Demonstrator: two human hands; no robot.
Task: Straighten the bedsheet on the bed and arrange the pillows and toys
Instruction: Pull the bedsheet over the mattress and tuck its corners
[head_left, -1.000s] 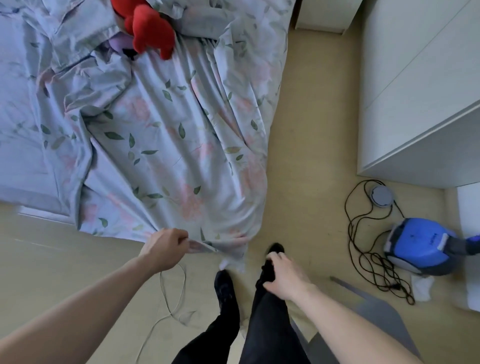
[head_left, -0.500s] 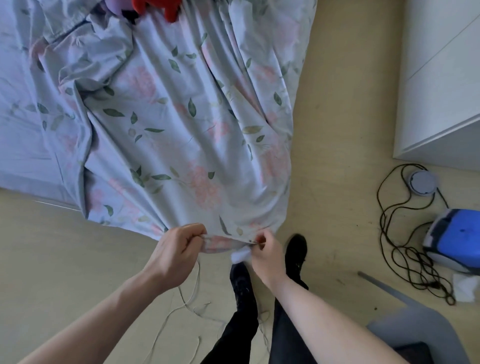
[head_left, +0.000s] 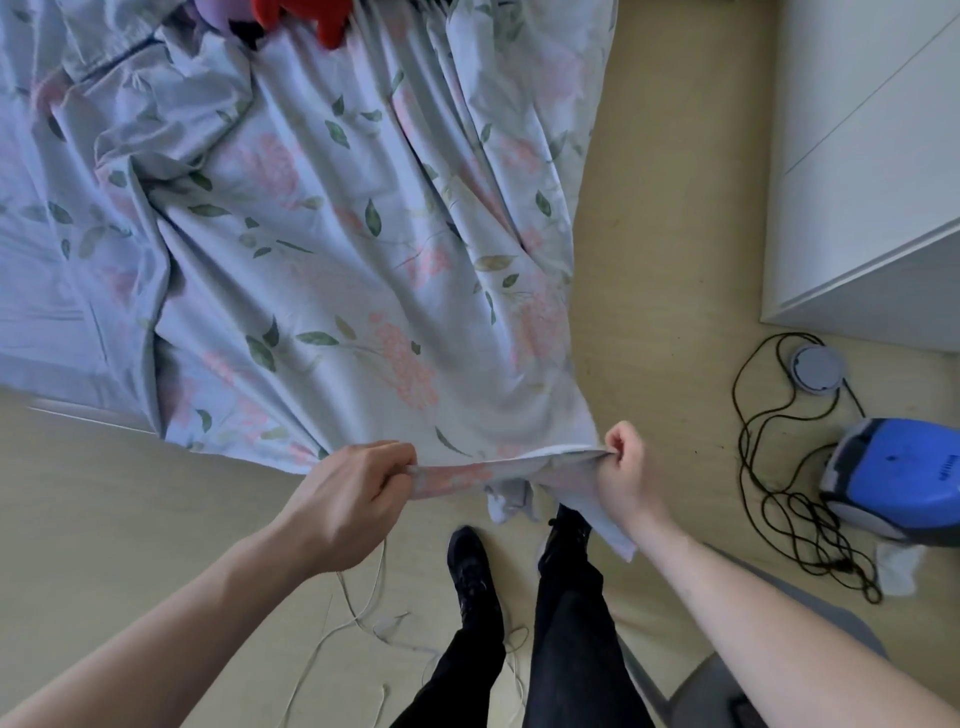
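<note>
- Half a second before, the two hands had been close together on the hem of the bedsheet (head_left: 322, 270); by this moment they had drawn apart, with a taut band of hem stretched between them.
- The left hand (head_left: 345, 499) kept its grip on the hem at about 7 o'clock of the picture, fingers curled round the cloth.
- The right hand (head_left: 623, 478) had shifted toward 4 o'clock and pinched the sheet's corner, thumb and fingers curled on the fabric; a loose flap hung below it, over the shoes (head_left: 470, 566).
- A second before that, the right hand had rested by the leg, holding nothing.
- The sheet, pale blue with pink flowers and green leaves, lay rumpled over the bed, spreading from 9 to 1 o'clock, its near edge hanging over the floor (head_left: 670, 218).
- A red toy (head_left: 311, 18) sat on the sheet at 12 o'clock, now mostly cut off by the frame's top edge.
- A blue vacuum cleaner (head_left: 893, 478) stood at 3 o'clock with a black cord (head_left: 769, 467) coiled beside it; small lettering on its body was too blurred to read.
- A white cabinet (head_left: 872, 156) stood at 2 o'clock.
</note>
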